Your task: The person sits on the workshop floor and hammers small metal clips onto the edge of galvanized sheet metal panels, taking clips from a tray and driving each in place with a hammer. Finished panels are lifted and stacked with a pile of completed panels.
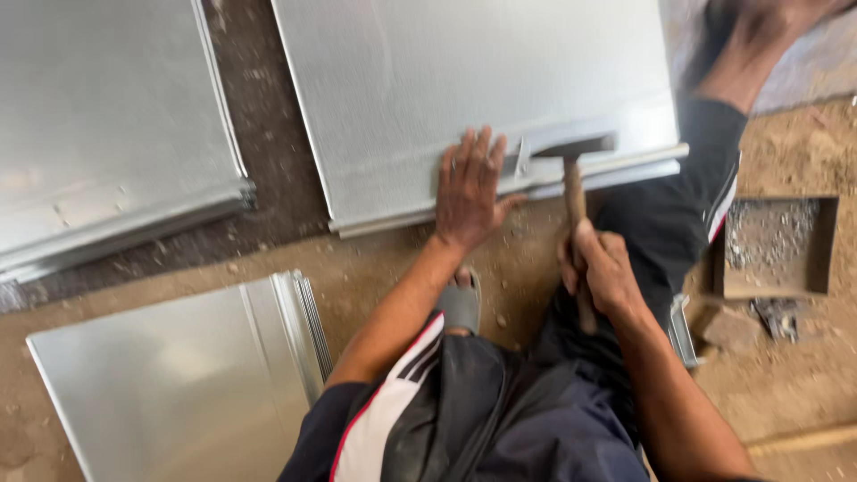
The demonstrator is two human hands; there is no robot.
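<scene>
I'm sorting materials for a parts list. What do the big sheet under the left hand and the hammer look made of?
The sheet looks like thin galvanised or plain steel: dull grey sheen, folded edge. The hammer seems to have a dark metal head and a brown wooden handle, gripped by the right hand.

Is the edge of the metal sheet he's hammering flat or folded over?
Folded over. The metal sheet has a doubled lip along its near edge, where the left hand presses and the hammer head rests.

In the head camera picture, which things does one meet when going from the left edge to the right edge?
Stack of metal sheets → lower stack of sheets → left hand flat on the large metal sheet → hammer held by the right hand → square pit in the ground.
</scene>
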